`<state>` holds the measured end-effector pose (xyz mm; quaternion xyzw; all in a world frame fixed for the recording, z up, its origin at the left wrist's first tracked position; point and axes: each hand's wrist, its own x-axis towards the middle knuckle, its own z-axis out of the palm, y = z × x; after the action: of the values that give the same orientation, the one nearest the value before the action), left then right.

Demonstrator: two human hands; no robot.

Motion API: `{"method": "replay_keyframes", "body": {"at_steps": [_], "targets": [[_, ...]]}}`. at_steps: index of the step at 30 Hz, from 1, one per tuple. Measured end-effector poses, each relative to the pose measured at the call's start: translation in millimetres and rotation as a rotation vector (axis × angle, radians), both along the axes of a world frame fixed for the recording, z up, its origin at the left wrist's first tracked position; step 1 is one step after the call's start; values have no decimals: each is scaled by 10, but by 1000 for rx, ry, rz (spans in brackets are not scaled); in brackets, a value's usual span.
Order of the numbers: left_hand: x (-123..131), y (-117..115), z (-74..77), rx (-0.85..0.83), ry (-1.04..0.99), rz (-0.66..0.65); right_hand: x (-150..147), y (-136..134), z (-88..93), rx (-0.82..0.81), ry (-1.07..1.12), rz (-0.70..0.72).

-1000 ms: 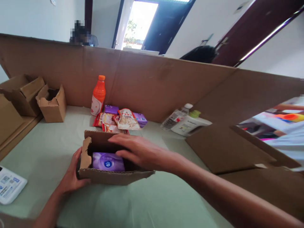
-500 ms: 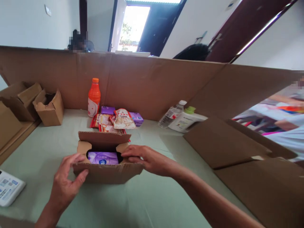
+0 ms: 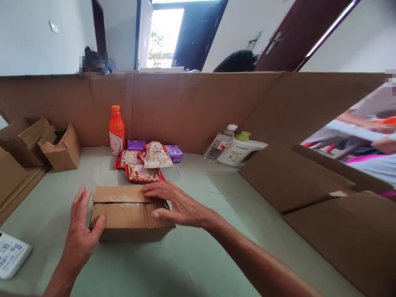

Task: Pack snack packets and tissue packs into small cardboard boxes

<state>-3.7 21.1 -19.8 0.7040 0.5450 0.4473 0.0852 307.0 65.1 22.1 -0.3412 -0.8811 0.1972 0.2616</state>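
Note:
A small cardboard box (image 3: 126, 212) lies on the green table (image 3: 192, 264) in front of me with its top flaps folded down. My left hand (image 3: 81, 229) rests against the box's left end, fingers spread upward, thumb on the front corner. My right hand (image 3: 175, 204) lies flat across the right part of the lid, fingers stretched toward the flap seam. The purple packet inside is hidden under the flaps.
Behind the box lie snack packets (image 3: 144, 165), purple packs (image 3: 173, 151) and an orange bottle (image 3: 116, 131). A water bottle (image 3: 220, 143) and a white bottle (image 3: 243, 150) lie to the right. Open boxes (image 3: 60, 148) stand at left, flat cardboard (image 3: 293, 177) at right, a white card (image 3: 12, 253) near left. A cardboard wall (image 3: 198, 107) rings the table.
The box flaps were folded down over the purple packet. My right hand moved from the opening onto the lid; my left went from the box's side to its left end.

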Motion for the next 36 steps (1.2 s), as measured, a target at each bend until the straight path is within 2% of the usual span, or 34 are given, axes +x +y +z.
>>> {"method": "replay_keyframes", "body": {"at_steps": [2, 5, 8, 11, 13, 15, 17, 19, 22, 24, 27, 29, 30, 33, 36], "targets": [[-25, 18, -29, -41, 10, -61, 9, -84, -109, 57, -28, 17], [-57, 71, -41, -109, 23, -182, 97, -157, -295, 116, -82, -45], [-77, 134, -39, -97, 18, -180, 136, -69, -426, 86, -83, -26], [-74, 155, -54, -32, 11, -169, 92, 56, -463, 68, 8, 11], [-36, 141, -77, 14, -2, -155, 75, 47, -454, 74, 62, -5], [59, 124, -104, 30, -22, -139, 127, -82, -449, 84, 75, -43], [239, 123, -124, 14, -27, -168, 279, -320, -468, 84, 66, -105], [508, 141, -124, -36, -16, -255, 540, -608, -523, 79, 51, -223], [985, 182, -81, -129, -44, -401, 1095, -942, -655, 125, 15, -520], [1250, 206, -59, -155, -76, -474, 1506, -989, -739, 188, -40, -791], [1445, 224, -141, -165, -45, -519, 2039, -770, -792, 225, -234, -1268], [1423, 224, -302, -180, 1, -517, 2285, -514, -769, 210, -347, -1497], [1371, 221, -407, -183, 18, -504, 2371, -382, -746, 200, -380, -1567], [1089, 204, -745, -191, 92, -487, 2507, -65, -674, 182, -421, -1665], [724, 190, -1010, -209, 192, -501, 2550, 79, -621, 166, -477, -1700]]}}
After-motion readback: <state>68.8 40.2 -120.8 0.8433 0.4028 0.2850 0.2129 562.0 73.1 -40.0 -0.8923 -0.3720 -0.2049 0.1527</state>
